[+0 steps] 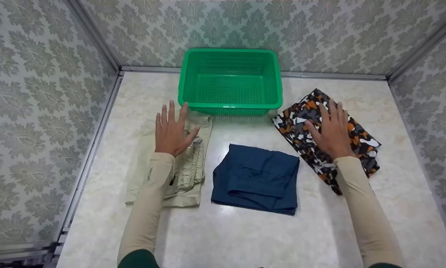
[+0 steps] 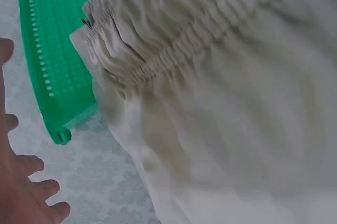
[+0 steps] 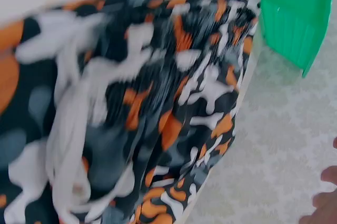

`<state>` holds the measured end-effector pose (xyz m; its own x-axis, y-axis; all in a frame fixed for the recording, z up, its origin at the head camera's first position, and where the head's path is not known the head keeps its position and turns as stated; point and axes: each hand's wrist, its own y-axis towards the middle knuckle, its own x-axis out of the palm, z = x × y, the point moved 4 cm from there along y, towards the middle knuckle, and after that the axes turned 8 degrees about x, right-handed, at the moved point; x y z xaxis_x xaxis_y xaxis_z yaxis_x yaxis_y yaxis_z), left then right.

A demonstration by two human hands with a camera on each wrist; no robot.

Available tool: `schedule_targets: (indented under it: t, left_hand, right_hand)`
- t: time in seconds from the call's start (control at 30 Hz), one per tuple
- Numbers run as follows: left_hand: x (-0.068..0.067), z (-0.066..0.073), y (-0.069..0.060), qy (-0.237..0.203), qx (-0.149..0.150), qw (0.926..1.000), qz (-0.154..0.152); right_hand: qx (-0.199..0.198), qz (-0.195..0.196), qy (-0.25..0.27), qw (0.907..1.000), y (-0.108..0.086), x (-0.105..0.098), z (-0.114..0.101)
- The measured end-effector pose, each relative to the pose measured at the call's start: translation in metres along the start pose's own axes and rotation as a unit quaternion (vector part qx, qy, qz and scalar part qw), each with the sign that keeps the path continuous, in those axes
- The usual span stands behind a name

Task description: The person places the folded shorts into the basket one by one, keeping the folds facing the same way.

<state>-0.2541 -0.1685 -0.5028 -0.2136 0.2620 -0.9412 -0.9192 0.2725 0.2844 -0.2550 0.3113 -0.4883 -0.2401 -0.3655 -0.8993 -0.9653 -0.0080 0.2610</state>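
My left hand [image 1: 172, 136] is spread flat above folded beige pants [image 1: 196, 163] with a gathered elastic waistband, on the left of the table. In the left wrist view its fingers [image 2: 26, 166] stand apart from the cloth. My right hand [image 1: 332, 134] spreads its fingers over folded camouflage-print shorts or pants [image 1: 291, 128] in black, orange, grey and white. A white drawstring [image 3: 71, 129] shows on that garment in the right wrist view. Neither hand grips anything. Between the arms lies a folded navy blue garment [image 1: 258, 178].
A green plastic basket [image 1: 230, 106] with perforated walls stands at the back middle, with nothing visible inside. The pale table [image 1: 245, 238] is bounded at the back and sides by patterned wall panels [image 1: 223, 22] with metal edging.
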Motion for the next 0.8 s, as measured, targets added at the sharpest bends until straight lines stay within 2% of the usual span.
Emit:
schedule_targets:
  t: [0.13,0.23,0.3,0.37,0.43,0.53,0.6,0.67,0.73,0.8]
  left_hand:
    - [-0.003,0.021,-0.012,-0.03,0.033,0.9984,0.034]
    - [-0.002,0.044,-0.023,-0.077,0.06,0.9937,0.055]
    - [0.001,0.061,-0.032,-0.116,0.066,0.9897,0.051]
    - [0.008,0.081,-0.04,-0.172,0.064,0.9826,0.03]
    - [0.018,0.1,-0.05,-0.24,0.052,0.9692,-0.014]
    - [0.036,0.125,-0.065,-0.33,0.017,0.9392,-0.094]
    - [0.046,0.135,-0.073,-0.355,-0.014,0.926,-0.127]
    - [0.052,0.139,-0.078,-0.356,-0.047,0.924,-0.132]
    - [0.055,0.139,-0.081,-0.35,-0.084,0.9255,-0.119]
    - [0.057,0.136,-0.082,-0.351,-0.121,0.9219,-0.108]
  right_hand:
    - [-0.019,-0.045,0.06,0.997,-0.007,0.015,-0.019]
    - [-0.027,-0.097,0.109,0.989,-0.014,0.03,-0.034]
    - [-0.023,-0.138,0.139,0.9803,-0.019,0.043,-0.044]
    - [-0.016,-0.178,0.158,0.9713,-0.025,0.054,-0.051]
    - [-0.008,-0.216,0.156,0.9639,-0.031,0.063,-0.057]
    - [0.003,-0.262,0.122,0.9573,-0.041,0.073,-0.062]
    - [0.014,-0.284,0.092,0.9543,-0.047,0.077,-0.064]
    - [0.032,-0.303,0.074,0.9496,-0.052,0.078,-0.064]
    - [0.05,-0.319,0.069,0.9439,-0.056,0.078,-0.063]
    - [0.075,-0.331,0.08,0.9374,-0.06,0.078,-0.061]
